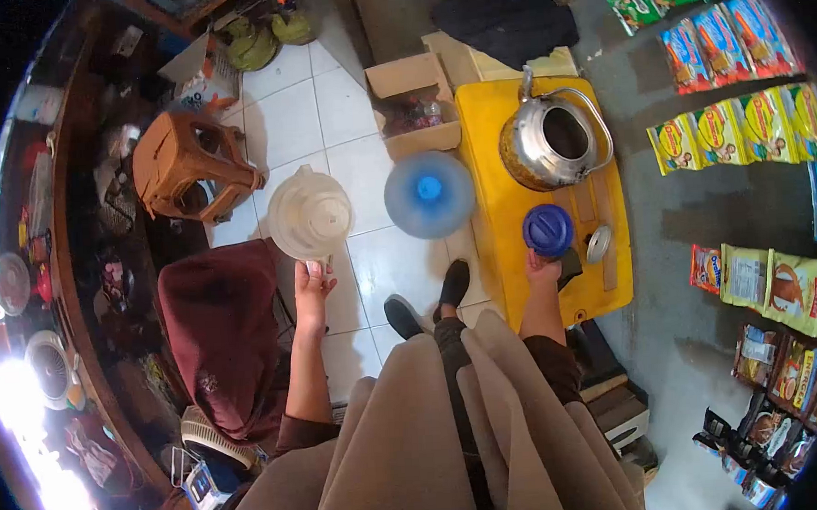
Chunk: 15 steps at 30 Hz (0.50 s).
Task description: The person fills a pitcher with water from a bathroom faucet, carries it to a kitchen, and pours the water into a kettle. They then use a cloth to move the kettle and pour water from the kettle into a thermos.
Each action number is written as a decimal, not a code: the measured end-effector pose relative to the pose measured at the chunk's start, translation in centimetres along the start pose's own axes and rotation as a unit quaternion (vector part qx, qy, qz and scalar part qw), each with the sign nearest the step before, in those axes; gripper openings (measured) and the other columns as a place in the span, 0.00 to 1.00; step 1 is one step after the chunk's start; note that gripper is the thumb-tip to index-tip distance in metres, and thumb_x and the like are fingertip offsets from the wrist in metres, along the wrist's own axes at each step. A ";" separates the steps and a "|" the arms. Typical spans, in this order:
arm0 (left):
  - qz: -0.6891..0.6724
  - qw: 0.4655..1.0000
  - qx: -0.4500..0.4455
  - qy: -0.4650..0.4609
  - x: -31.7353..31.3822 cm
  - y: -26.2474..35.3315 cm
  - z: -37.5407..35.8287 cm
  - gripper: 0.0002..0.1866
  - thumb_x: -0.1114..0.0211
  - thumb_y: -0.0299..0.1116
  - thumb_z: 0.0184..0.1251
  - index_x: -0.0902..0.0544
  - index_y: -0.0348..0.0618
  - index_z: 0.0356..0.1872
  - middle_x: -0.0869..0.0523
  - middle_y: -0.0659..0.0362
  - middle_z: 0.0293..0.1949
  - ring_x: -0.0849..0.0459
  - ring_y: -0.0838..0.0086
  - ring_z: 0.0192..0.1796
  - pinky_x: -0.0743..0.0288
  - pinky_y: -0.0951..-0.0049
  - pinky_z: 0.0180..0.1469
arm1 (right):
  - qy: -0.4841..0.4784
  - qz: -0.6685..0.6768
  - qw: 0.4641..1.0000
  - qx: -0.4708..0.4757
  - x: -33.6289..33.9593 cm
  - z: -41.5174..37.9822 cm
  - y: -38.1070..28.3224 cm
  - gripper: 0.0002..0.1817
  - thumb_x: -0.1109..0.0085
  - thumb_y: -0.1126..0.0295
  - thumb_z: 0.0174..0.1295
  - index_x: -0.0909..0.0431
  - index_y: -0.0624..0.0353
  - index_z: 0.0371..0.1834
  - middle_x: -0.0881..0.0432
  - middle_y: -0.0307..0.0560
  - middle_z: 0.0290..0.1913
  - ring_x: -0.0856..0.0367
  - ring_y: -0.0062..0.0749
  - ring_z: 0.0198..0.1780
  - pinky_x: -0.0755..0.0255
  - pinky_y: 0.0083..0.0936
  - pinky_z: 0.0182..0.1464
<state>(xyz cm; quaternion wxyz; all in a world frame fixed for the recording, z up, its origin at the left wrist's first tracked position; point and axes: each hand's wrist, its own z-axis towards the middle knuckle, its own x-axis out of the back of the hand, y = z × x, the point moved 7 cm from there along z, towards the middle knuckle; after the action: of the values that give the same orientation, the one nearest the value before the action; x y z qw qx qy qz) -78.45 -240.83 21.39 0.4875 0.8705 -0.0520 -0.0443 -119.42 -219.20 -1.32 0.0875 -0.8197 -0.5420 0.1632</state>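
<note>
My left hand (312, 295) is closed round the handle of a clear plastic pitcher (288, 215), whose open mouth faces up over the tiled floor. In my right hand (544, 268) is a round blue lid (548, 229), gripped at its near edge above the yellow surface. Just beyond it stands a metal kettle (525, 156) with its mouth uncovered and its handle leaning right. A small silver lid (598, 244) lies right of the blue one. Between my hands, a large bluish water bottle (406, 209) with a blue top stands on the floor.
The yellow table-like top (493, 278) is on my right. An open cardboard box (408, 75) with bottles sits ahead. Left are a brown plastic stool (168, 161) and a maroon-draped chair (223, 329). Green gas cylinders (252, 46) stand far back. Sachets (739, 131) hang along the right wall.
</note>
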 end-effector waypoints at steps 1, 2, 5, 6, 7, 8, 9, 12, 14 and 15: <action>-0.009 1.000 0.003 0.012 0.5 -0.5 0.1 0.16 0.53 0.44 0.65 0.35 0.50 0.49 0.29 0.67 0.35 0.32 0.83 0.38 0.35 0.72 0.48 | 0.006 -0.035 0.999 0.037 0.0 0.7 -0.9 0.18 0.63 0.57 0.58 0.29 0.61 0.35 0.23 0.49 0.36 0.24 0.39 0.31 0.31 0.32 0.34; -0.017 1.000 0.007 0.024 0.9 -0.8 0.2 0.14 0.54 0.42 0.65 0.34 0.50 0.48 0.29 0.67 0.36 0.31 0.83 0.39 0.35 0.73 0.47 | 0.011 -0.069 0.995 0.073 -0.1 1.4 -1.3 0.17 0.59 0.59 0.57 0.29 0.62 0.36 0.24 0.49 0.34 0.25 0.41 0.29 0.32 0.34 0.33; -0.047 0.998 0.015 0.037 1.6 -1.5 0.2 0.15 0.53 0.43 0.65 0.35 0.50 0.48 0.29 0.68 0.37 0.31 0.82 0.41 0.35 0.71 0.48 | 0.189 -0.428 0.711 0.525 -3.2 -0.3 -3.1 0.15 0.50 0.63 0.53 0.30 0.61 0.39 0.25 0.49 0.32 0.27 0.42 0.31 0.32 0.33 0.37; -0.048 0.998 0.016 0.038 1.8 -1.7 0.2 0.15 0.53 0.43 0.65 0.35 0.50 0.48 0.29 0.68 0.37 0.31 0.82 0.41 0.35 0.71 0.48 | 0.077 -0.480 0.642 0.593 -7.2 -4.3 -0.3 0.13 0.47 0.66 0.49 0.29 0.61 0.37 0.25 0.49 0.34 0.27 0.40 0.36 0.33 0.31 0.41; -0.051 0.998 0.023 0.035 2.1 -2.0 0.3 0.15 0.53 0.43 0.65 0.35 0.50 0.49 0.29 0.68 0.38 0.31 0.82 0.42 0.36 0.70 0.48 | -0.036 -0.519 0.559 0.645 -11.6 -10.2 3.7 0.12 0.45 0.70 0.46 0.28 0.60 0.35 0.25 0.49 0.36 0.27 0.38 0.40 0.33 0.30 0.45; -0.054 0.998 0.031 0.033 2.3 -2.3 0.3 0.15 0.53 0.43 0.65 0.35 0.50 0.49 0.29 0.68 0.39 0.31 0.82 0.43 0.36 0.70 0.49 | -0.115 -0.590 0.497 0.626 -14.2 -11.4 7.2 0.15 0.43 0.71 0.44 0.29 0.60 0.38 0.26 0.50 0.39 0.29 0.40 0.43 0.34 0.31 0.47; -0.052 0.997 0.032 0.036 2.5 -2.6 0.3 0.15 0.53 0.43 0.65 0.35 0.50 0.49 0.29 0.68 0.39 0.31 0.82 0.43 0.36 0.70 0.49 | -0.195 -0.652 0.427 0.595 -16.2 -12.0 10.7 0.19 0.42 0.72 0.43 0.30 0.59 0.41 0.27 0.51 0.42 0.31 0.42 0.47 0.35 0.32 0.49; -0.055 0.998 0.021 0.027 2.6 -2.7 0.1 0.15 0.53 0.44 0.65 0.34 0.49 0.48 0.29 0.67 0.38 0.31 0.81 0.42 0.36 0.71 0.48 | -0.246 -0.767 0.302 0.510 -19.7 -11.7 17.5 0.24 0.39 0.69 0.43 0.33 0.53 0.47 0.33 0.53 0.49 0.35 0.45 0.51 0.34 0.34 0.49; -0.037 0.999 0.021 0.034 3.2 -3.1 0.0 0.15 0.53 0.44 0.65 0.34 0.49 0.48 0.29 0.67 0.38 0.31 0.82 0.42 0.36 0.72 0.48 | -0.232 -0.790 0.193 0.534 -21.3 -10.8 20.8 0.30 0.36 0.67 0.40 0.36 0.50 0.51 0.35 0.52 0.53 0.36 0.47 0.54 0.34 0.37 0.50; -0.024 0.999 0.025 0.032 3.4 -3.3 0.1 0.16 0.53 0.44 0.65 0.34 0.49 0.48 0.29 0.67 0.37 0.31 0.82 0.41 0.36 0.73 0.47 | -0.240 -0.787 0.195 0.534 -21.5 -10.5 21.8 0.30 0.36 0.67 0.40 0.36 0.50 0.51 0.35 0.52 0.53 0.36 0.47 0.54 0.34 0.37 0.50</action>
<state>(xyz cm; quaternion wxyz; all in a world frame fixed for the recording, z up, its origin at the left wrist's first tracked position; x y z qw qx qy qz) -74.93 -239.65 18.42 0.4659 0.8843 -0.0163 -0.0269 -104.57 -247.27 5.15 0.4529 0.3521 -0.6848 0.4493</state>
